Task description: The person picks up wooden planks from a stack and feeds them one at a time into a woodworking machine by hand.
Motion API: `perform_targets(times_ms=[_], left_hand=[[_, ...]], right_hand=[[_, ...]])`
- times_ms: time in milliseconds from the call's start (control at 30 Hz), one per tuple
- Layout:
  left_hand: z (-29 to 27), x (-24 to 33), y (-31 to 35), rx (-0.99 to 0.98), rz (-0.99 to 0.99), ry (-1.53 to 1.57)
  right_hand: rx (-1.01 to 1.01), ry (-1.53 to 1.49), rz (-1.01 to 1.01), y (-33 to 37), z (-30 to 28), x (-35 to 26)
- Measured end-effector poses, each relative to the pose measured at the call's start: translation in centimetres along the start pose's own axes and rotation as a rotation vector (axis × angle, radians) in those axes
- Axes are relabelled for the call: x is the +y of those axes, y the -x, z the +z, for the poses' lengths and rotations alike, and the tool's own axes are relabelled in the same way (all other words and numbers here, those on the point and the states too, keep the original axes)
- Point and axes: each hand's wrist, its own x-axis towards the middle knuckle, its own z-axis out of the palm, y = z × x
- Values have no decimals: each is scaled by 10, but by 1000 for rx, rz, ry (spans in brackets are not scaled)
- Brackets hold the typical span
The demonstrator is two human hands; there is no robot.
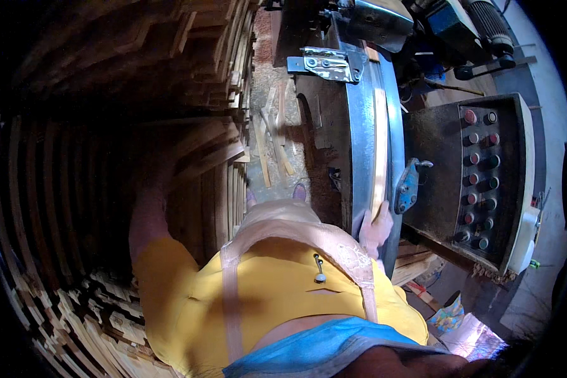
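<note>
A long pale wooden strip [379, 145] lies lengthwise on the metal bed [361, 157] of a woodworking machine. My right hand [375, 230] is at its near end, fingers and thumb closed around it. To the left, my left arm reaches into deep shadow beside the stacked boards. My left hand [164, 160] is near the end of a board [211, 148] that juts from the stack. Its fingers are lost in the dark, so I cannot make out whether it grips that board.
Tall stacks of wooden boards [28, 183] fill the left side. Loose offcuts [274, 142] lie on the dusty floor. On the right stand a control panel [482, 179] with several buttons and a blue metal bracket [409, 186]. A metal guide assembly [326, 64] sits over the machine's far end.
</note>
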Motion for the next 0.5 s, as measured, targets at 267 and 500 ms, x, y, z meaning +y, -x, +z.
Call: perform_targets(times_ms=[267, 500], left_hand=[[-66, 178, 29, 91, 243, 255], [-50, 296, -50, 142, 232, 794]], right_hand=[[213, -53, -275, -218, 61, -74], [-283, -216, -144, -273, 50, -145]])
